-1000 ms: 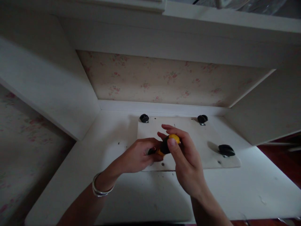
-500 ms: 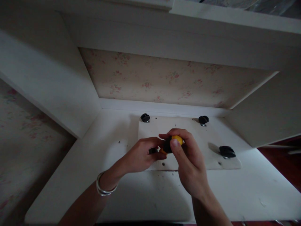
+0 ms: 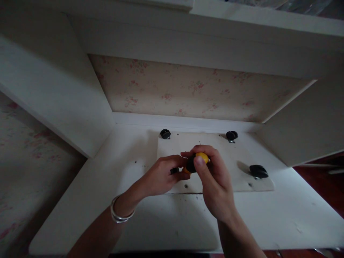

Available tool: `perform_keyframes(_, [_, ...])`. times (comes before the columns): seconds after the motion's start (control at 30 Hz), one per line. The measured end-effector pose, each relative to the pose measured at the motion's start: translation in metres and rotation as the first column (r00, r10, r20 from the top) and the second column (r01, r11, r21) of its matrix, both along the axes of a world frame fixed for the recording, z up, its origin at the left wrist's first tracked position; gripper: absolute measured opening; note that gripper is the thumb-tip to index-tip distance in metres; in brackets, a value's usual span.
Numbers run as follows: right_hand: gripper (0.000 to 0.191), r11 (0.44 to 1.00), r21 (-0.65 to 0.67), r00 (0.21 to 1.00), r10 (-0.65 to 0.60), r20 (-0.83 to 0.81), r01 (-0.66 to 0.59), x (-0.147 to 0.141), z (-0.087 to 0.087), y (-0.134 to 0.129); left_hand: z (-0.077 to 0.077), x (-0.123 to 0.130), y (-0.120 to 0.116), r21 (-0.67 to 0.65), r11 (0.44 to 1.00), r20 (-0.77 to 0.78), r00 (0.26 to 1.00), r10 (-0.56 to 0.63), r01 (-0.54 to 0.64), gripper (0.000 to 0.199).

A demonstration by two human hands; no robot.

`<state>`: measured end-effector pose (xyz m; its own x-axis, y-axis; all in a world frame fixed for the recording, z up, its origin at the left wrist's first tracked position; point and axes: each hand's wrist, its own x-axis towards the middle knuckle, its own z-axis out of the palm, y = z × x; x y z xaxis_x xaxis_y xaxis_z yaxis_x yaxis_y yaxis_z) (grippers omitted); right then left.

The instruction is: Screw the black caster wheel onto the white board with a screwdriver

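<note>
**Bridging your left hand [image 3: 164,175] and right hand [image 3: 216,181]: a black-and-yellow handle [image 3: 191,165] on the slant**

Starting at the far left of your reach, your left wrist carries silver bracelets [image 3: 120,213], and your left forearm comes in over the worktop [image 3: 115,154]. Your left grip is drawn in, with thumb and forefinger either side of the handle's lower end. A dark piece [image 3: 174,171] shows in the hollow of that hand, just left of the handle; you cannot tell from here whether it is held or stands on the white board [image 3: 225,154] beneath. Behind that hand, a black caster [image 3: 165,134] stands at the board's back left corner.

Next comes the handle itself, above the board. Its long axis rises from your left fingertips towards the upper right, so its yellow butt lies on your right hand's side. Whatever lies past the lower end is hidden from you. Your right grip is clenched on the handle, thumb along its near side, making it the nearer hand to the butt.

Further right, a second caster [image 3: 232,135] stands at the back and a third caster [image 3: 258,171] at the front, both well apart from your hands.
</note>
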<state>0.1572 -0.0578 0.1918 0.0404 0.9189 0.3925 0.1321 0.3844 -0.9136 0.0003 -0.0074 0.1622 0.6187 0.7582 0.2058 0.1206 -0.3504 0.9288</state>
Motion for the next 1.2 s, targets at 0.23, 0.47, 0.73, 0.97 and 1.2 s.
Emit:
perform_keyframes(0.23, [0.012,0.998,0.051,0.999,-0.037,0.024,0.035,-0.004,-0.004,0.005,0.001,-0.001,-0.001,0.003,1.000,0.016,1.000,0.023,-0.023,0.012])
perform_keyframes(0.47, [0.015,0.989,0.107,0.989,-0.116,0.092,0.106,-0.008,-0.009,0.006,0.005,-0.006,-0.002,-0.053,0.998,-0.002,0.999,-0.034,0.034,0.018])
perform_keyframes(0.73, [0.039,0.992,0.096,0.988,-0.098,0.115,0.088,-0.004,-0.017,0.003,-0.001,-0.005,-0.003,-0.059,0.998,-0.030,0.999,-0.016,0.014,0.018])
perform_keyframes(0.97, [0.037,0.999,0.043,0.999,0.001,0.033,-0.003,-0.002,-0.017,0.003,-0.001,0.004,-0.010,-0.072,0.976,-0.030,0.979,0.203,-0.204,0.017])
perform_keyframes(1.2, [0.042,0.972,0.157,0.968,-0.199,0.150,0.176,-0.005,-0.012,0.009,-0.007,0.004,-0.013,-0.051,0.962,0.006,0.963,0.268,-0.267,0.024])
